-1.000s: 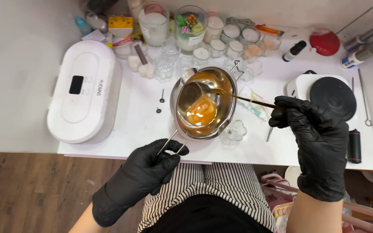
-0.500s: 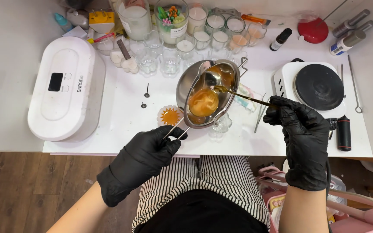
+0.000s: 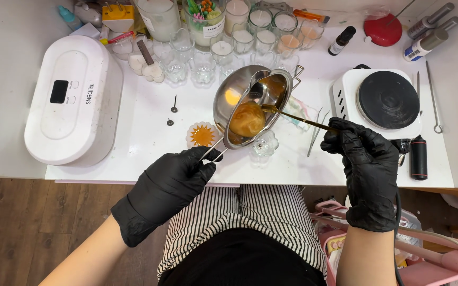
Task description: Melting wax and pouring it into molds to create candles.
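fig. — head view, looking down at a white table (image 3: 133, 159) that runs across the upper half of the frame.

left hand (image 3: 173, 177), black-gloved, lower centre-left: i see its fingers closed around the wire handle of a steel pouring pot (image 3: 250, 106). the pot is held off the table and tipped toward its lower-left edge, so the amber liquid (image 3: 247, 119) gathers on that side, probably to bring it near the spout.

right hand (image 3: 367, 159), also gloved, right of centre: fingers pinched shut on the end of a thin gold stirring stick (image 3: 298, 117). the stick slants up-left, with its far tip in the liquid; holding it by the end keeps the hand outside the pot's rim.

just below-left of the pot, on the table, stands a small flower-shaped mould (image 3: 203, 135) already holding orange fill. a clear glass holder (image 3: 265, 143) sits under the pot's lower-right edge; i cannot tell whether they touch.

surroundings: a white lidded machine (image 3: 72, 100) at left; a white hot plate (image 3: 385, 100) with a black disc at right, close enough for reheating; rows of glass jars (image 3: 245, 37) along the top edge; tweezers (image 3: 316, 130) lying between pot and hot plate; two small wick pins (image 3: 174, 103) lying loose left of the pot.
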